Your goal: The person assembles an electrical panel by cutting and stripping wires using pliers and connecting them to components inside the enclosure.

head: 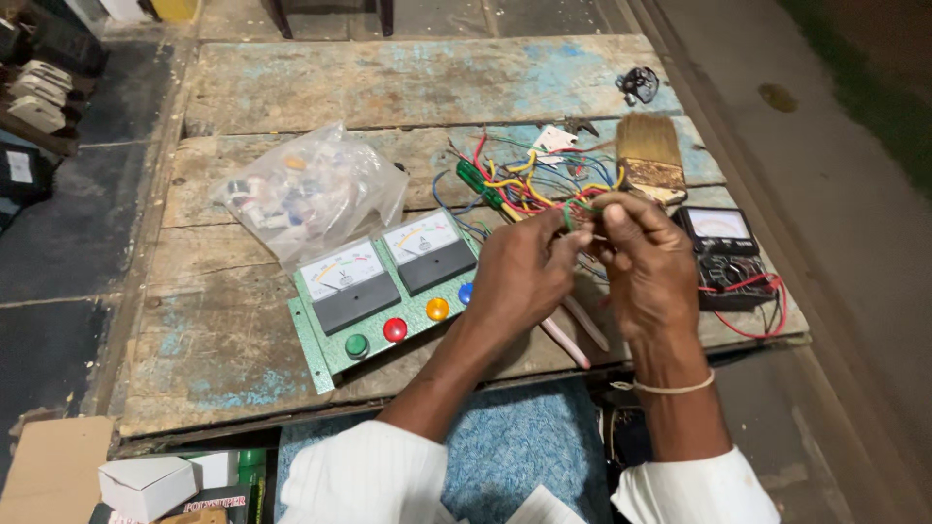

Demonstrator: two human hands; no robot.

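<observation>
Both hands raised over the bench (291,87): left hand (524,272) and right hand (646,262) pinch a strand of the wire bundle (529,184) between fingertips. Wiring judged unfinished: bundle lies loose behind the green meter panel (388,291), pliers (573,335) idle below.

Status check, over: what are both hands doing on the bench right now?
Left hand and right hand together pinching thin coloured wires. Green metal meter panel beside left hand. Pink-handled pliers lie underneath.

Electrical repair workshop; worn wooden workbench (291,320), multimeter (723,254), loose wires (529,184)
</observation>
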